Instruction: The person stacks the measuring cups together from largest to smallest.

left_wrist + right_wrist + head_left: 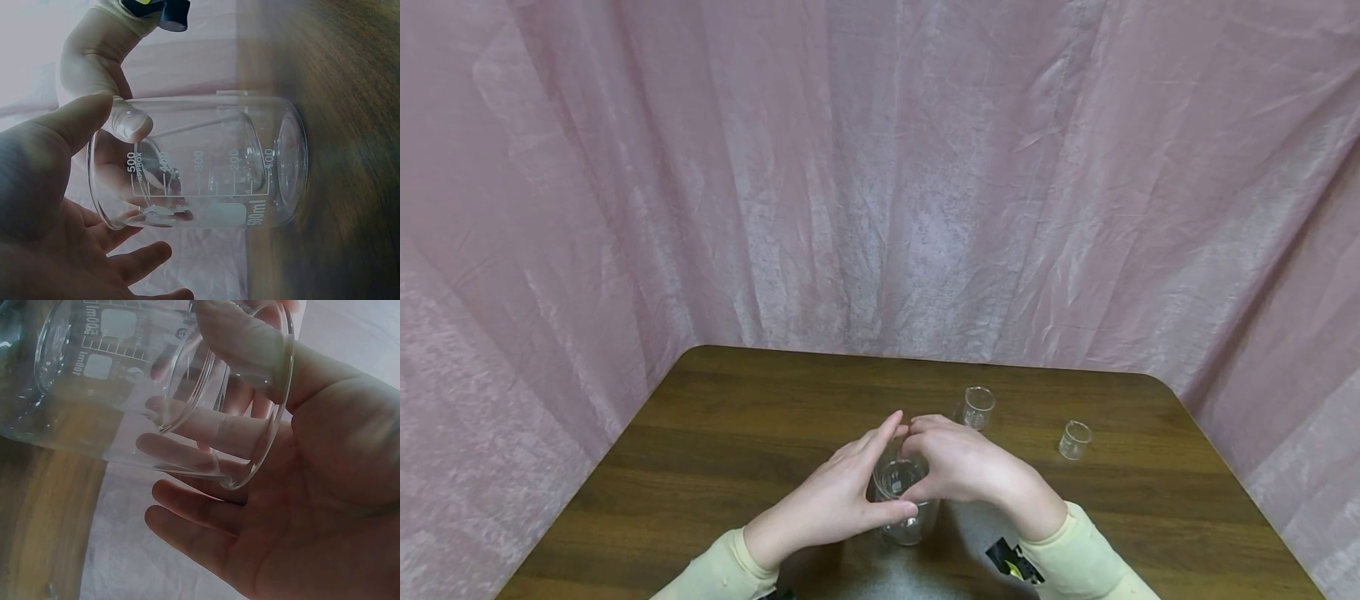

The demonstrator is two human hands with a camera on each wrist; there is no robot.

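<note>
A large clear glass beaker (256,215) marked 500 ml stands on the table between the two hands. Inside it, tilted and with its base above the larger one's bottom, hangs a smaller beaker (219,134). My right hand (966,467) reaches in over the rim and pinches this smaller beaker near its top, thumb (244,347) on one side and fingers on the other; its remaining fingers extend outside the large beaker. Around the large beaker's rim, my left hand (838,500) spreads its thumb and fairly straight fingers, touching the glass.
Two small glass beakers stand farther off to the right, one (979,408) just behind the right hand and another (1076,440) nearer the table's right side. Pink curtains (910,183) hang behind and beside the brown wooden table (715,433).
</note>
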